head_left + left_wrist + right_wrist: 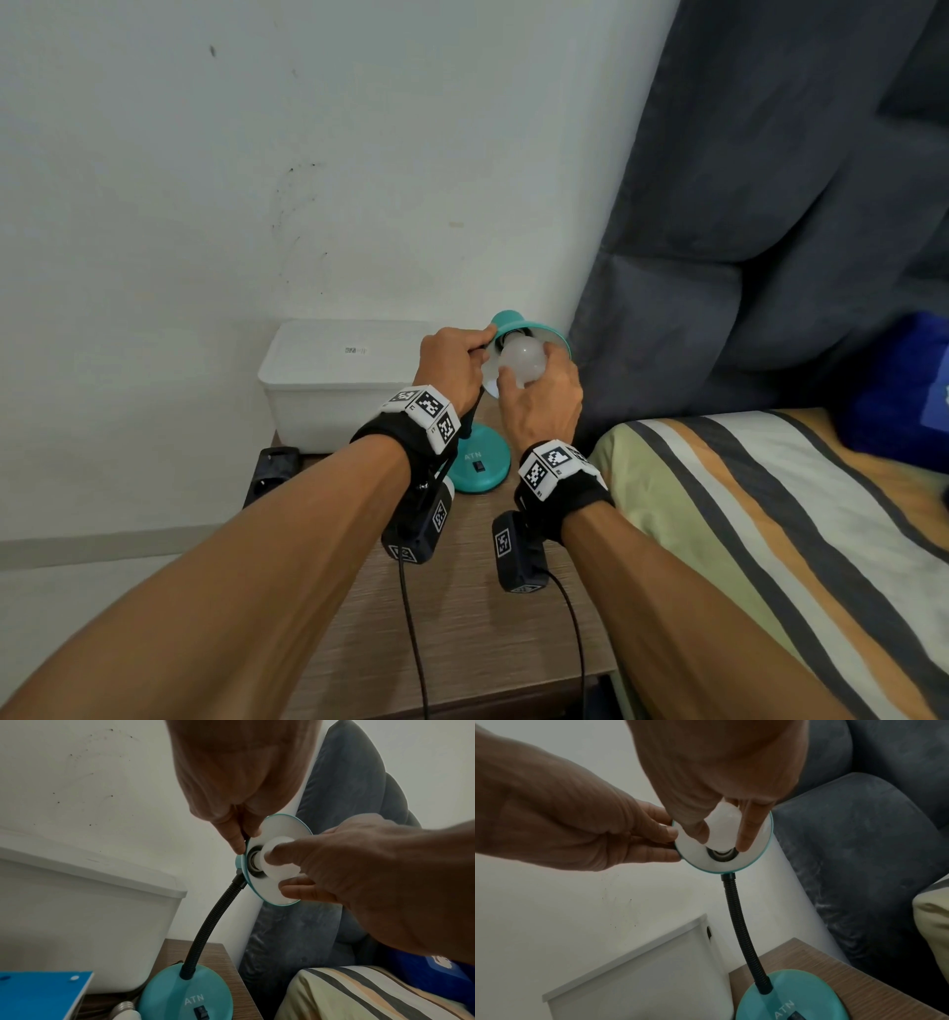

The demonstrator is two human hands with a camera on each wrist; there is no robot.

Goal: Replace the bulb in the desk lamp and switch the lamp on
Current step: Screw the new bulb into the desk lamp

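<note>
A teal desk lamp stands on a wooden bedside table [462,606], its round base [480,465] carrying a black rocker switch [200,1013]. My left hand [454,367] grips the rim of the teal shade [534,329] where the black gooseneck [205,929] joins it. My right hand [539,395] pinches a white bulb [523,357] whose base sits in the shade's socket [722,854]. The bulb is unlit. A second bulb [126,1011] lies on the table beside the lamp base, near a blue box [43,996].
A white lidded plastic box [339,380] stands against the wall behind the lamp. A black power strip [269,473] lies at the table's left edge. A dark grey padded headboard [744,231] and a bed with a striped sheet [770,539] are close on the right.
</note>
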